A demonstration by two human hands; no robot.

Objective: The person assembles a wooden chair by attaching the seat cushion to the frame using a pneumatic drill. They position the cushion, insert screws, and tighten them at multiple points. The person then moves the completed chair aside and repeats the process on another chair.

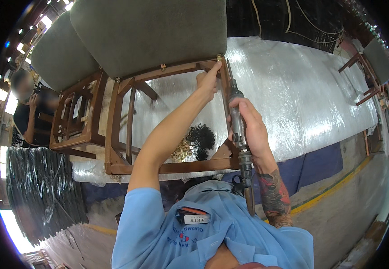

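A brown wooden chair frame (190, 166) with a grey upholstered back (154, 36) lies before me on a plastic-wrapped work surface (293, 103). My left hand (208, 83) reaches over the frame, its fingers closed at the far right corner beside a small brass-coloured bracket (219, 58). What those fingers pinch is too small to make out. In my right hand (252, 125) is a power screwdriver (236, 117), gripped along the right side rail with its bit toward that corner. A hose runs from its near end. Another bracket (163, 67) sits midway along the far rail.
Inside the frame lie a heap of dark screws (201, 140) and some brass-coloured pieces (182, 150). A second chair (89, 121) stands close on the left, with a person (26, 112) beyond it. A dark wrapped bundle (46, 188) is at lower left, another chair (376, 62) far right.
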